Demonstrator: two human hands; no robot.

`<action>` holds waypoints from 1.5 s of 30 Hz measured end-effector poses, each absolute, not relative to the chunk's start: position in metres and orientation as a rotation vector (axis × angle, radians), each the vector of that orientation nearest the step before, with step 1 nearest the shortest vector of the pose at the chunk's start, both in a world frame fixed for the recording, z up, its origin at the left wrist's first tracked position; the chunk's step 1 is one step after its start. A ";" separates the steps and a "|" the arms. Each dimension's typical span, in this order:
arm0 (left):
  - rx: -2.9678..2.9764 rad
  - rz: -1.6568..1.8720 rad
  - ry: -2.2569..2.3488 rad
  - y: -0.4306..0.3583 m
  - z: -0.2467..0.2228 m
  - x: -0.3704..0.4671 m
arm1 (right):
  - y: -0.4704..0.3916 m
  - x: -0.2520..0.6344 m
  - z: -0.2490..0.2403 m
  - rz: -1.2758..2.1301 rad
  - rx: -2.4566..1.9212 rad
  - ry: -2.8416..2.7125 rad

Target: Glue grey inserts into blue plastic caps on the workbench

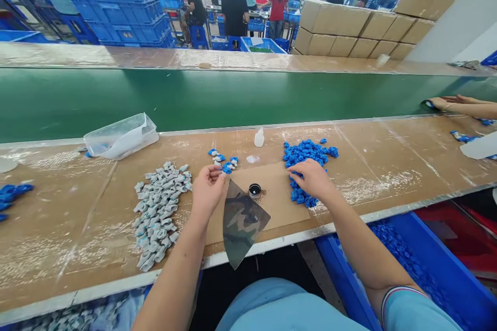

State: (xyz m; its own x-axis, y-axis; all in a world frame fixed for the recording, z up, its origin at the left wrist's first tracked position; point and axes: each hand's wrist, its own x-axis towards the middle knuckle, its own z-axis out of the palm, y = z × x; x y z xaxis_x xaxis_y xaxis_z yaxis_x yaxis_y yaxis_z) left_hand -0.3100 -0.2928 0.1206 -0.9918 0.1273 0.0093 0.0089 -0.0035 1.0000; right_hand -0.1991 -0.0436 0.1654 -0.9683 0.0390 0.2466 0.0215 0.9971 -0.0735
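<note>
My left hand (208,189) is closed, thumb and fingers curled together, beside a small group of joined blue-and-grey parts (226,166); what its fingertips hold is hidden. At the left edge of a heap of small blue parts (306,152), my right hand (312,180) has thumb and index finger pinched around a blue part. A pile of small grey parts (161,212) lies left of my left hand. Between my hands, a small round black-lined cup (254,190) stands by a camouflage-patterned cloth piece (244,220), which hangs over the table edge.
A white squeeze bottle (259,137) and a clear plastic bin (121,137) stand towards the green conveyor belt (225,98). A blue crate (419,264) of blue parts sits below the table at right. Another person's hands (446,102) reach over the belt at far right.
</note>
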 end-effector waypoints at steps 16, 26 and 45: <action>0.451 1.525 3.177 -0.357 0.096 -0.266 | -0.022 -0.209 0.140 0.401 0.184 -2.529; 0.154 1.045 3.292 -0.415 0.074 -0.220 | -0.038 -0.207 0.133 1.375 -0.078 -2.401; 0.711 1.064 3.528 -0.386 0.062 -0.246 | -0.061 -0.203 0.137 1.512 -0.128 -2.414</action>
State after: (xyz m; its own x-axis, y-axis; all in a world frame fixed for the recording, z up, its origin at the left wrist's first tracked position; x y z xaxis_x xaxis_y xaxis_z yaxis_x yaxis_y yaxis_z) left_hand -0.2465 -0.3861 0.0622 -0.7538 0.1611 0.6370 0.4865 0.7885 0.3762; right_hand -0.2027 -0.0607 0.1370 -0.9542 0.2264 0.1956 -0.0771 0.4456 -0.8919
